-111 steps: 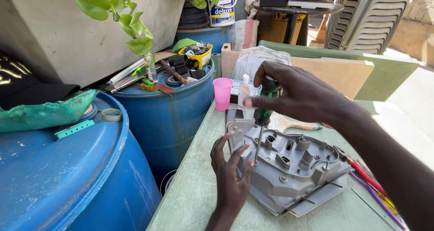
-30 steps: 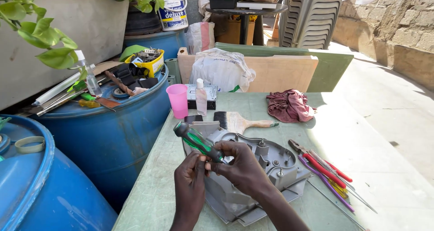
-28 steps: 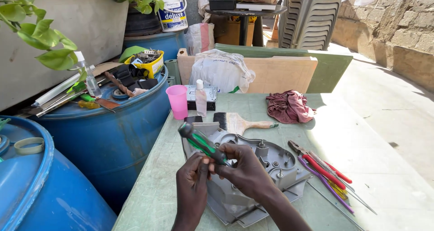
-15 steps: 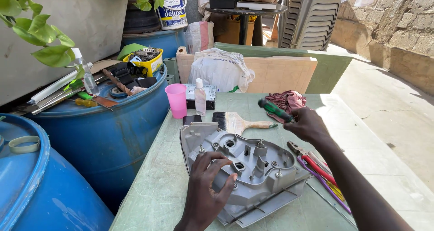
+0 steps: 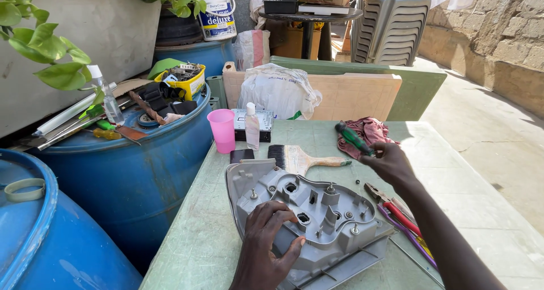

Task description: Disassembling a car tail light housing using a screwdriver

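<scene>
A grey plastic lamp housing (image 5: 317, 210) lies back-up on the green table (image 5: 198, 222), several sockets and screw posts showing. My left hand (image 5: 266, 244) rests flat on its near left part, fingers spread. My right hand (image 5: 391, 162) is raised over the table to the right of the housing, gripping a green-and-black screwdriver (image 5: 352, 137) that points up and left. A small dark screw (image 5: 357, 181) lies on the table just below that hand.
A paintbrush (image 5: 300, 159), pink cup (image 5: 222, 130), small white bottle (image 5: 252, 125) and red rag (image 5: 368, 132) sit behind the housing. Red pliers and other tools (image 5: 396, 210) lie at its right. Two blue drums (image 5: 130, 171) stand left, one covered with tools.
My right hand has carried the screwdriver off the housing, up and to the right. My left hand has left the tool and come down flat on the housing.
</scene>
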